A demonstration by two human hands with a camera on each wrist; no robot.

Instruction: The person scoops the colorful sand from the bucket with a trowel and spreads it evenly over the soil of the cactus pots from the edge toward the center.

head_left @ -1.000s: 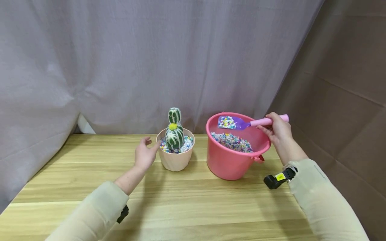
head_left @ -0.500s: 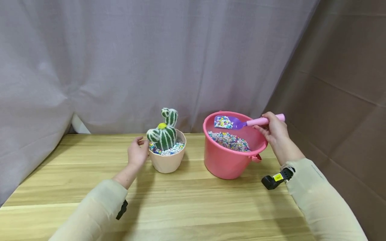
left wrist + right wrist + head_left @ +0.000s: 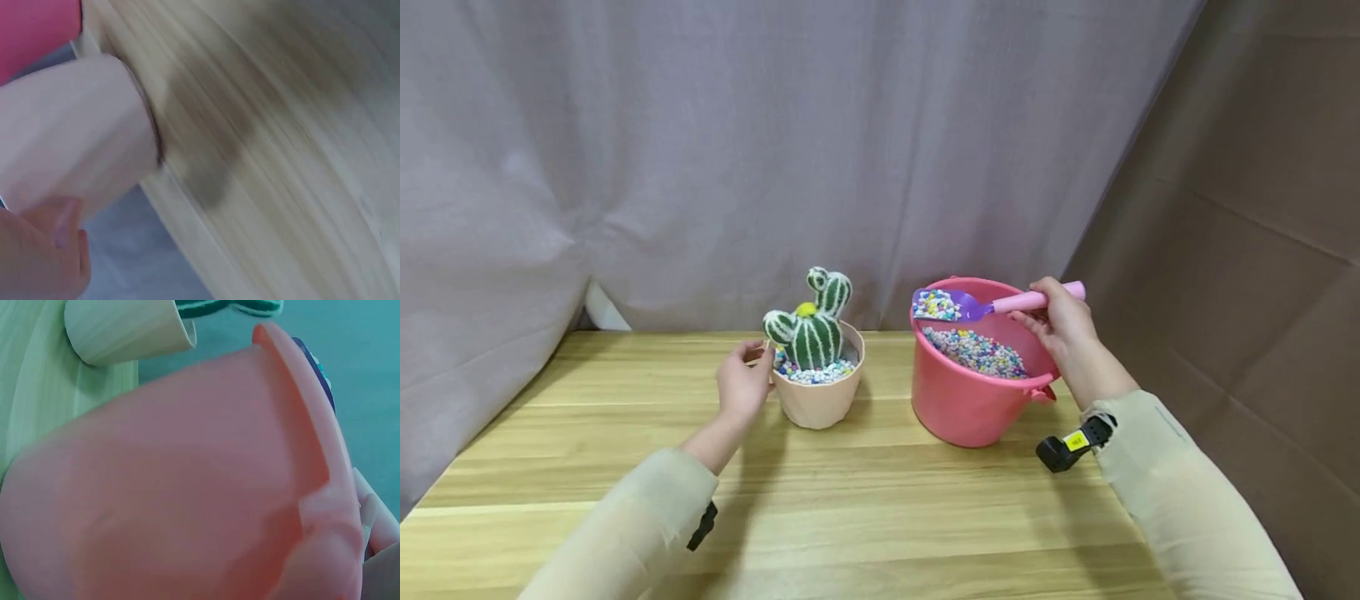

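Note:
A beige pot of coloured pebbles holds a green striped cactus with a yellow tip. My left hand grips the pot's left rim, thumb on top. In the left wrist view the pot fills the upper left, with a fingertip below it. My right hand holds the pink handle of a purple scoop. It is loaded with pebbles and hovers over the left rim of the pink bucket. The right wrist view shows the bucket wall close up, with the pot beyond it.
The bucket is about half full of coloured pebbles. Both containers stand on a wooden table. A grey curtain hangs close behind, and a brown board stands at the right.
The pot has turned and slid slightly left under my left hand, so the cactus faces another way. The loaded scoop has moved left, from above the bucket's middle to its left rim.

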